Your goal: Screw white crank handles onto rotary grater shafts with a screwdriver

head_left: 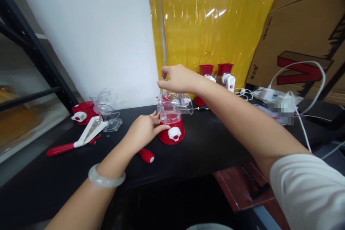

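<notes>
A rotary grater stands upright on the black tabletop in front of me, with a red base (171, 137), a white knob (174, 134) with a red centre, and a clear plastic housing (175, 106) on top. My left hand (142, 131) grips the grater from the left, its thumb by the knob and its other fingers partly hidden behind. Above the housing, my right hand (178, 78) has its fingers curled in a pinch on the upper clear part, which the hand mostly covers. A red handle (147, 155) lies under my left wrist.
At left sit another red base (84, 112), clear housings (106, 100) and a red-and-white handled grater (87, 134). Behind my right arm are red-topped graters (225, 69) and a screwdriver (203, 108). White cables (299, 111) and a large carton (299, 39) occupy the right.
</notes>
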A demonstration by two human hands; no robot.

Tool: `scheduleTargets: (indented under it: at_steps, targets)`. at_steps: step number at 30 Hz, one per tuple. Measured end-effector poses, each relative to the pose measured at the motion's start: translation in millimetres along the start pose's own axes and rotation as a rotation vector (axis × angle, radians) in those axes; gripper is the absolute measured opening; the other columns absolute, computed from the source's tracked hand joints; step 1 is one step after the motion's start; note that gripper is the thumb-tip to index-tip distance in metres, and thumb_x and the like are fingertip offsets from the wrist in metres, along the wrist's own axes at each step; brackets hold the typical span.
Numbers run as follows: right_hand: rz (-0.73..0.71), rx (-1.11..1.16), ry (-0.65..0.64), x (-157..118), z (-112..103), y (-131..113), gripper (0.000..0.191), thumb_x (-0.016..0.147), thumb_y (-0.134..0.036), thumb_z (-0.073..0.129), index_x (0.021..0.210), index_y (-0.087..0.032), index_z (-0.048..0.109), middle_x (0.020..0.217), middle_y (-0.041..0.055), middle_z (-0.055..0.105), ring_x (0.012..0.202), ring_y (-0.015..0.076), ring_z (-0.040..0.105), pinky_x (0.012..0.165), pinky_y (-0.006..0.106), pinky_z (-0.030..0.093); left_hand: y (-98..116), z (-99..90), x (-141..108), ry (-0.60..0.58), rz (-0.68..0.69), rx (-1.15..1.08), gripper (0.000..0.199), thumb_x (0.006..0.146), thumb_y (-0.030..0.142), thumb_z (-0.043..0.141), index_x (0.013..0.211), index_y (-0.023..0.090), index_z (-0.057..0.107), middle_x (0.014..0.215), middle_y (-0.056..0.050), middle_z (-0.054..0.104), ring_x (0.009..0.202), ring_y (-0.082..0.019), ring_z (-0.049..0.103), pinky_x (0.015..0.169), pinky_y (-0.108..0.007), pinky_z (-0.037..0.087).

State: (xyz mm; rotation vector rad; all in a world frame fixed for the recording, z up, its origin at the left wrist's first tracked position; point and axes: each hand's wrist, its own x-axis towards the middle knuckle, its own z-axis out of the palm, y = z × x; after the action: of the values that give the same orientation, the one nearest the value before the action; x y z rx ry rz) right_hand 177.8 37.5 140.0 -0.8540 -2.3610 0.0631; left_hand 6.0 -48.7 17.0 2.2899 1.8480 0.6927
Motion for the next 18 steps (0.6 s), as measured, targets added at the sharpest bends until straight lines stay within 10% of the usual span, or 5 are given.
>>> scheduleTargets:
  at_steps: [18]
  targets:
    - [-0.168, 0.276, -0.125, 9, -5, 30, 0.027, 0.072, -0.024, 0.073, 0.099, -0.023, 0.07, 0.101, 0.0033, 0.066, 0.099, 0.0206, 0.058, 0.092, 0.038, 0.049, -2, -0.7, 2, -0.011, 0.03, -0.118, 0.039, 0.081, 0.059, 0.061, 0.089, 0.026, 0.081, 0.125, -0.002, 0.07, 0.118, -0.035, 0.063, 0.102, -0.041, 0.048]
